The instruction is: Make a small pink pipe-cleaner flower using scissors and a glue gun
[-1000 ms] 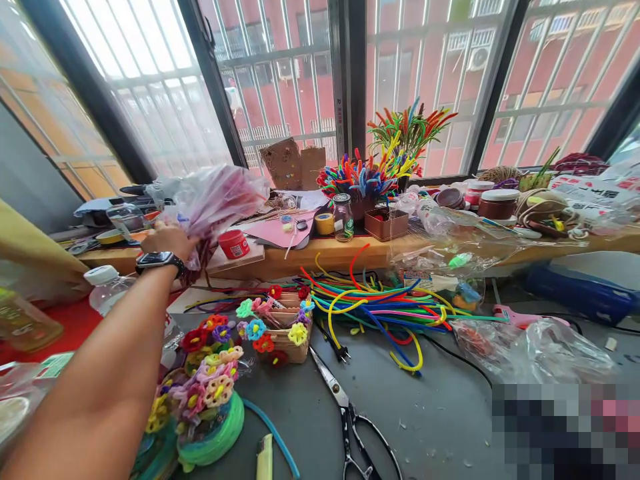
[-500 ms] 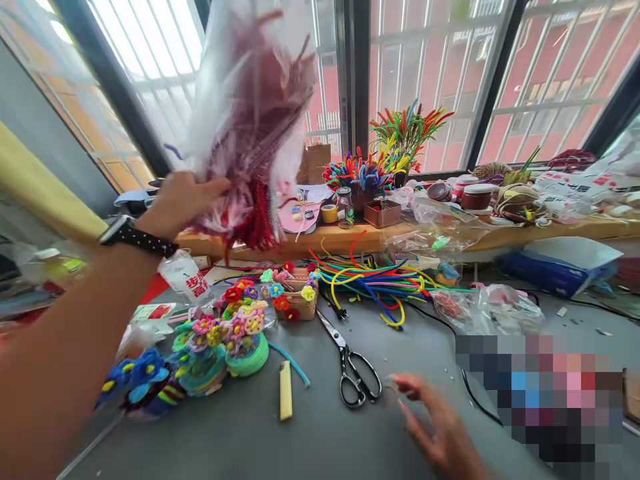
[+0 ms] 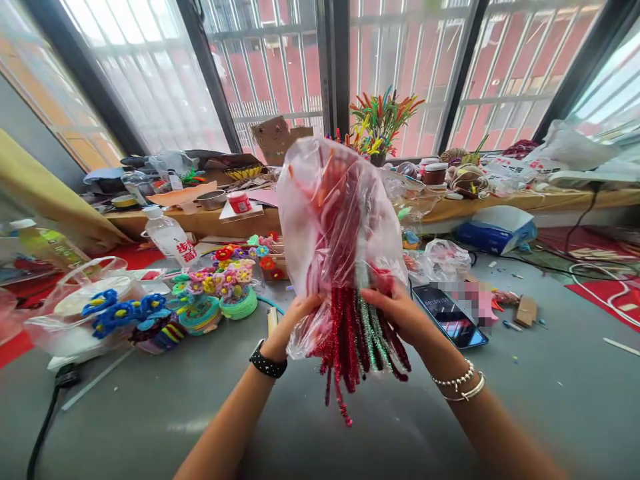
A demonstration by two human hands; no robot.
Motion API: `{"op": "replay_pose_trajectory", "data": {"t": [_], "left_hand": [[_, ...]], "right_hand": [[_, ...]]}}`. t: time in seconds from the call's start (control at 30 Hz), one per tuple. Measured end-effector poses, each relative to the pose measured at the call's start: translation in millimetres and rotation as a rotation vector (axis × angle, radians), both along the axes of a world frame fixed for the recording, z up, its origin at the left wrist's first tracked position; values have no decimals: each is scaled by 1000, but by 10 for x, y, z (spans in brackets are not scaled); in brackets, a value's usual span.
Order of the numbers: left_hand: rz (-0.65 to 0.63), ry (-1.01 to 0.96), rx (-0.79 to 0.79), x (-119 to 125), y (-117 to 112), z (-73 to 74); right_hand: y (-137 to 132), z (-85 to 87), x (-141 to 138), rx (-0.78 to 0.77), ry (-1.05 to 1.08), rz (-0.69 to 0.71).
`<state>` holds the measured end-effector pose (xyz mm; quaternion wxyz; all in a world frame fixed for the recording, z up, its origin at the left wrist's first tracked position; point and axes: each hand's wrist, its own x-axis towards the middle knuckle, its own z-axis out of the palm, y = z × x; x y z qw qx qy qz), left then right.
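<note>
Left hand (image 3: 299, 319) and right hand (image 3: 397, 310) both closed around plastic bag (image 3: 320, 220), raised over grey table (image 3: 310, 440); red and green tinsel stems (image 3: 345, 333) poke past its lower edge. Tabletop stretches below, between forearms. Flower pots (image 3: 239, 303) left, phone (image 3: 445, 313) right, ledge (image 3: 260, 227) edge behind.

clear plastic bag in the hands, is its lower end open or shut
Open: red and green tinsel pipe cleaners stick out from the lower end of the clear plastic bag.
</note>
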<state>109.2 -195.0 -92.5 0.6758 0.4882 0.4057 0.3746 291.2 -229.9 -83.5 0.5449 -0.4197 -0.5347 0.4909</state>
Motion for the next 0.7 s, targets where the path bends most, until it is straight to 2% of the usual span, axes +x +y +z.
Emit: {"op": "replay_pose_trajectory", "data": {"t": [0.13, 0.23, 0.33, 0.43, 0.53, 0.63, 0.7], "left_hand": [[-79, 79, -18, 68, -10, -218], [-124, 210, 131, 54, 38, -292], [-70, 346, 333, 19, 112, -368], [3, 469, 412, -28, 194, -424], [37, 571, 460, -96, 222, -384], [70, 733, 499, -182, 147, -246], [98, 759, 549, -227, 53, -149]], "right_hand": [[-102, -173, 70, -145, 127, 81], [-46, -307, 100, -165, 167, 47], [63, -410, 76, -155, 169, 52], [157, -483, 32, -179, 176, 8], [223, -557, 16, -225, 188, -11], [271, -638, 37, -226, 148, -12], [292, -676, 66, -194, 86, -45]]}}
